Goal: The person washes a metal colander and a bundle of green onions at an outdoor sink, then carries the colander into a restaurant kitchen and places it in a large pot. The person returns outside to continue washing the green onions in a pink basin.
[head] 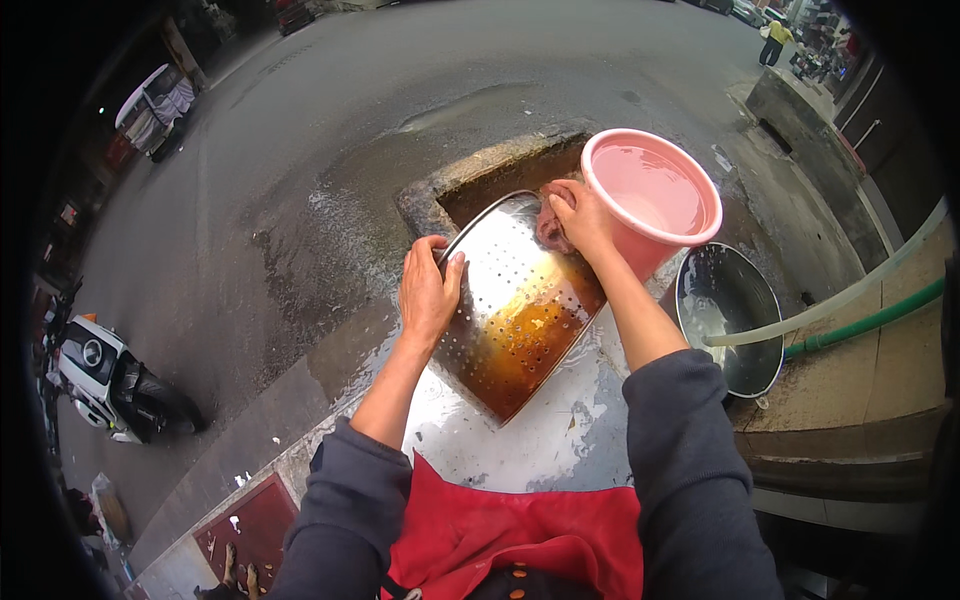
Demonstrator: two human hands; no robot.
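A perforated metal pot or strainer (517,300) lies tilted on the wet ledge in front of me, shiny at its upper part and stained amber-brown lower down. My left hand (431,292) grips its rim at the upper left, thumb on the metal. In my right hand (581,217) is a reddish-brown scrubbing cloth or pad (553,225), pressed against the upper right of the metal surface. Just beyond that hand stands a pink plastic bucket (652,187) filled with water.
A dark metal basin (727,322) at the right holds water, with a pale hose (817,322) running into it and a green hose (862,319) beside it. Behind the pot is a concrete-edged drain pit (487,161). A motorcycle (112,375) stands at the left; a person (775,41) is far off.
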